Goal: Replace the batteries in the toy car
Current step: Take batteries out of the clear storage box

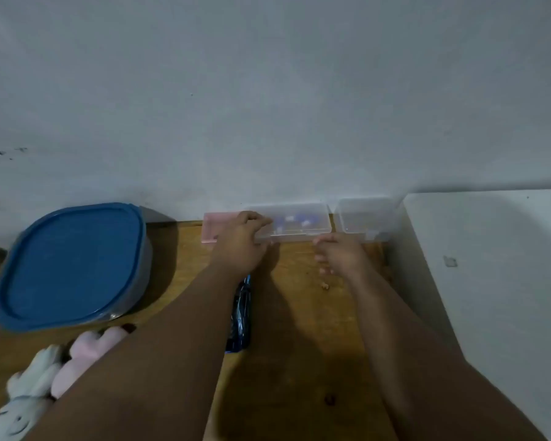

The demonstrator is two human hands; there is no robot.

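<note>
A pale grey painted wall (pixel 268 106) rises directly beyond both grips. The brown wooden bench (pixel 299 345) runs beneath them. A white flat-sided cabinet (pixel 497 281) stands to the right of the right grip. A rounded square container with a blue plastic lid (pixel 70 265) sits well to the left of the left grip.

The left hand (pixel 240 241) reaches forward, and its grip is clamped on the left end of a transparent rectangular plastic box (pixel 299 222), fingers over the top and thumb at the front. Small blue and white pieces inside are too blurred to name. The right hand (pixel 339 254) is at the front right edge of that box with its fingers curled; I cannot tell whether its grip holds anything.

A second transparent plastic box (pixel 368 218) sits just beyond the right grip against the wall. A pink flat plastic box (pixel 212 229) lies just left of the left grip.

A white plush toy (pixel 29 383) and a pink plush toy (pixel 86 354) lie far behind the left grip, by the forearm. The dark blue toy car (pixel 242 316) rests on the bench behind the left grip, half hidden under the forearm.
</note>
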